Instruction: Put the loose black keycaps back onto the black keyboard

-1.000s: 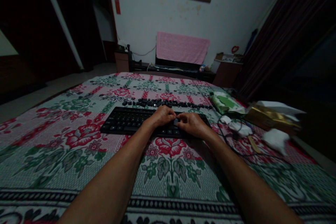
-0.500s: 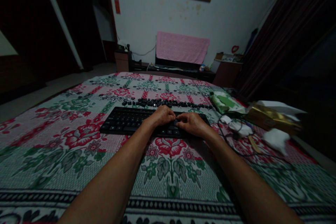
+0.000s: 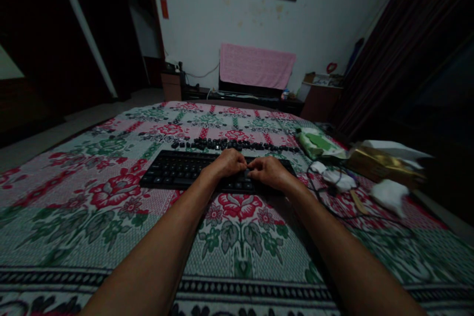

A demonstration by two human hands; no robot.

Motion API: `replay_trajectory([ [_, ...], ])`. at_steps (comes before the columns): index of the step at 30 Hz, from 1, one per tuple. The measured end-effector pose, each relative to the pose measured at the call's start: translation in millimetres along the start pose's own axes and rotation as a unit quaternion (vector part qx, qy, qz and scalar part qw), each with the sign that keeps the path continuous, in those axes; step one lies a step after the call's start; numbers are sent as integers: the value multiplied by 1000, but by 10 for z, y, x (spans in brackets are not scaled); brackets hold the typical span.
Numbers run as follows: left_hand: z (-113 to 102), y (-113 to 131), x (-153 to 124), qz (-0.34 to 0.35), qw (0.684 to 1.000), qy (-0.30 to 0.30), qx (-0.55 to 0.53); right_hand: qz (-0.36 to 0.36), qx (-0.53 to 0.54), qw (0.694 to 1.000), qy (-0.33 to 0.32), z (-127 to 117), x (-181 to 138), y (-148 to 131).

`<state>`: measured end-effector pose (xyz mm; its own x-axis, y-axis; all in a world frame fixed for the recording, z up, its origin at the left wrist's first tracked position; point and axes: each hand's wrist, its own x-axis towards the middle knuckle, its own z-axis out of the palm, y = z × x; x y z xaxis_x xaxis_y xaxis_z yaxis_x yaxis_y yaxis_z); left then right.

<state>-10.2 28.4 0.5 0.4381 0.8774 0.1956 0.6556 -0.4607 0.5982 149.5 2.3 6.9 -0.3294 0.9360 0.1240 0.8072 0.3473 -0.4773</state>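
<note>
A black computer keyboard (image 3: 177,170) lies flat on the flowered bedspread in front of me. Over its right half, my left hand (image 3: 231,162) is closed, its fingertips pinched together close to the keys. My right hand (image 3: 269,172) comes in from the right with thumb and fingers curled, its fingertips nearly meeting those of the left. Whatever is between the fingers of either hand is too small and dark to make out. Behind the keyboard runs a row of many loose black keycaps (image 3: 237,144). The hands hide part of the keyboard's right side.
To the right lie a green-and-white packet (image 3: 320,144), a gold box (image 3: 383,163), crumpled white tissue (image 3: 389,195), a small wooden stick (image 3: 357,201) and a loose black cable (image 3: 326,206). The patterned bedspread (image 3: 111,227) spreads around the keyboard. A pink towel (image 3: 257,65) hangs beyond the bed.
The fingertips of both hands shift very slightly over the same part of the keyboard. The view tilts down a touch; the keyboard and loose keycaps stay where they were.
</note>
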Motion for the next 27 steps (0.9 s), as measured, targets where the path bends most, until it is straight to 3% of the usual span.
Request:
replay_trajectory([
  [7,-1,-40,11,-4,1000,9,-21,-34,-9,999,4,-1,-6,40],
  [15,-191,-69,-68,-47,989,129,46,-77,-64,992,80,81,-107,36],
  [22,-313,-143,-517,-35,980,42,190,-82,-114,986,85,137,-144,3],
  [25,-266,-165,-633,-1,978,34,204,-60,-135,986,83,161,-178,-44],
  [27,-222,-172,-665,-12,976,39,213,-36,-146,985,87,172,-201,-77],
])
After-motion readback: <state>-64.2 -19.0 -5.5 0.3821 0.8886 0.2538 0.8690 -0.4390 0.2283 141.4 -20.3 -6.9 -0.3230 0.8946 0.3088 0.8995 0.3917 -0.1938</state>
